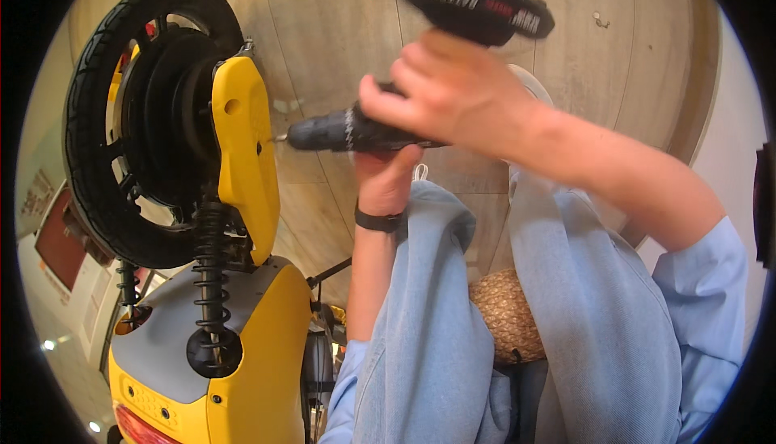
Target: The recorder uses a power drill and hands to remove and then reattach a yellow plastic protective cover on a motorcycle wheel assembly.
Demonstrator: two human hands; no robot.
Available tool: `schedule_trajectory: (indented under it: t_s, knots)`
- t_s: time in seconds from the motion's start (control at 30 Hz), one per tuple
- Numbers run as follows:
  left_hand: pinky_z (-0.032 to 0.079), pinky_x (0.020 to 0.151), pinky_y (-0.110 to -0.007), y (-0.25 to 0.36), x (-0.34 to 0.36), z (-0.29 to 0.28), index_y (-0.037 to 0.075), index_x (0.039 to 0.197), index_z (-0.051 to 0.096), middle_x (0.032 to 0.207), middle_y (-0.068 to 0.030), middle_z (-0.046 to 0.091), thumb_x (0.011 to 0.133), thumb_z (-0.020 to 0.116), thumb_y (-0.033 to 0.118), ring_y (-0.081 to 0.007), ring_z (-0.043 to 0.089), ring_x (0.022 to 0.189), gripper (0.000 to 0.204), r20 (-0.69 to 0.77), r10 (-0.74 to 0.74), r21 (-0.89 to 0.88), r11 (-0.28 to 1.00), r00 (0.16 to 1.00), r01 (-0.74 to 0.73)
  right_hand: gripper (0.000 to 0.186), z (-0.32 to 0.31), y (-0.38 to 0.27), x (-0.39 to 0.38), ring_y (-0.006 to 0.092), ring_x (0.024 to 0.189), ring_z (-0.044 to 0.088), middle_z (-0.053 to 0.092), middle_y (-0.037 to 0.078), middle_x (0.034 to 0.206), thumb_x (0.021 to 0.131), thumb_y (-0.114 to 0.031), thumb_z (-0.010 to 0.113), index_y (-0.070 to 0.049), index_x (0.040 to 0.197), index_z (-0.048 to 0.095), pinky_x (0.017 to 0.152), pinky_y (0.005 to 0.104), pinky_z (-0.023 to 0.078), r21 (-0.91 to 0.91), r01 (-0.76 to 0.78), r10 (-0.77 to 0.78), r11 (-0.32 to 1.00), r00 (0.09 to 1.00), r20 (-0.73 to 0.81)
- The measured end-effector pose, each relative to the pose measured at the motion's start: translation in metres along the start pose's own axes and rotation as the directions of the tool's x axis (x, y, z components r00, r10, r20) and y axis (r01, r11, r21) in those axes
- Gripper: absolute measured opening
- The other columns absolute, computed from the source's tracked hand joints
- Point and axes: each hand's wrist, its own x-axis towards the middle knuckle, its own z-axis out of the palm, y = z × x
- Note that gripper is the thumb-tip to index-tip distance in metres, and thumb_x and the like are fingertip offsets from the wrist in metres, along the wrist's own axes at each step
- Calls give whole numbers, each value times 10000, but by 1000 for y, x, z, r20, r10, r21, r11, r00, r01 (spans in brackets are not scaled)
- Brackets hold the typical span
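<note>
A black cordless drill (327, 131) lies level in front of me, its bit pointing left at a yellow plastic cover (246, 153) beside the wheel. Close to the bit tip is a dark hole in that cover; whether they touch I cannot tell. My right hand (444, 92) is closed around the drill's grip, and the battery pack sticks out above it. From below, my left hand (385, 179) holds the drill body, thumb showing, other fingers hidden behind the tool. A black band circles the left wrist. The black-tyred wheel (89, 133) belongs to a yellow and grey scooter-like vehicle (271, 347).
A black coil-spring shock absorber (212, 258) runs from the wheel to the body. A red tail light (145, 426) sits at the lower left. Between my jean-clad legs is a woven seat (505, 315). Wood-look floor (323, 23) extends beneath, with a small object (600, 20) at upper right.
</note>
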Motion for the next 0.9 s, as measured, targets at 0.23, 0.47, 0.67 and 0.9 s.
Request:
schedule_trajectory:
  t_s: [0.23,0.47,0.67,0.9]
  knots:
    - [510,903,-334,-15,-4,14,23,1252,493,1146,-67,603,753,778,11,-178,596,1044,574,99,-165,233,963,981,138,259,-10,22,-49,127,705,580,547,-57,659,737,-156,617,-160,994,585,757,259,405,-110,-23,25,994,999,20]
    - [502,931,-381,6,-6,11,11,1327,429,1216,-104,570,832,737,202,-221,555,1147,614,229,-236,195,962,944,193,287,-14,18,-54,114,687,560,522,-64,635,731,-137,612,-160,1017,608,725,268,408,22,-166,166,986,986,18]
    - [513,836,-345,35,-16,-18,-2,1121,571,982,-115,641,1002,505,262,-234,644,914,297,-33,14,563,826,999,7,527,-17,16,-68,161,709,596,615,-25,709,623,-11,647,-132,1134,609,727,313,406,167,-454,447,875,891,83]
    - [456,940,-372,82,-68,-36,42,1196,547,1072,-110,604,941,589,377,-256,573,1058,422,-209,188,-339,906,960,-252,601,-14,47,-123,228,692,583,600,47,696,613,32,632,-183,1173,620,732,333,377,6,-752,749,659,657,79]
